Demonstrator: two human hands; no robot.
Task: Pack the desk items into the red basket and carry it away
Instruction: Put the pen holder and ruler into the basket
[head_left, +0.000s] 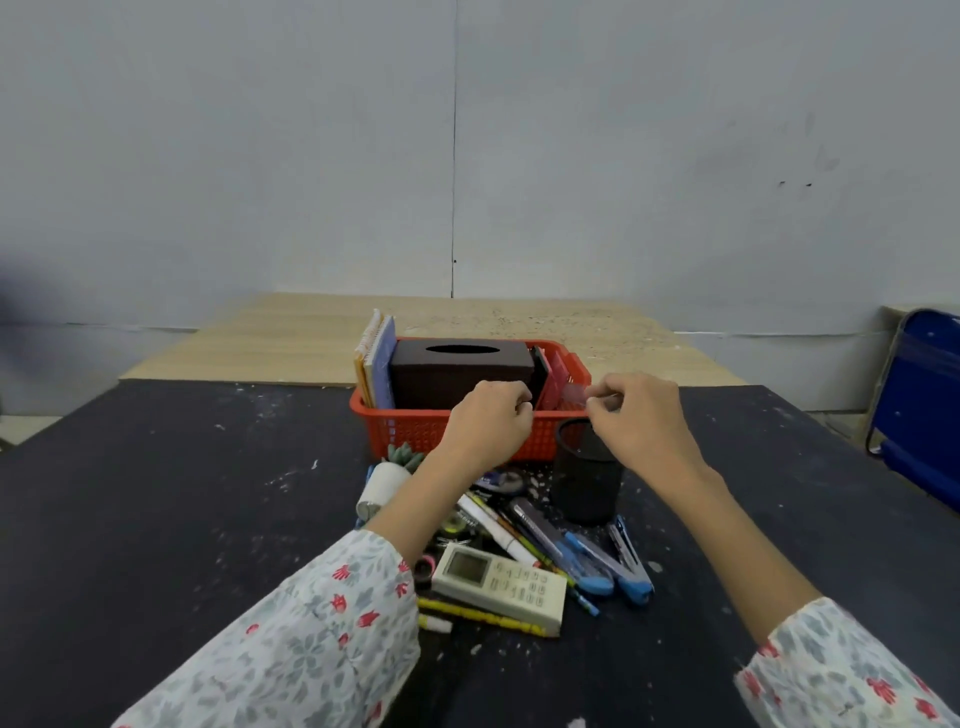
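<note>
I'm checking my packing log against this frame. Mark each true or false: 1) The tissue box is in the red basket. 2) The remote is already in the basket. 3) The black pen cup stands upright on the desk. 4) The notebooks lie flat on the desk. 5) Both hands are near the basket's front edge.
1) True: the tissue box sits inside the red basket.
2) False: the remote lies on the desk among pens.
3) True: the pen cup stands upright beside the basket.
4) False: the notebooks stand on edge in the basket.
5) True: left hand, right hand.
</note>
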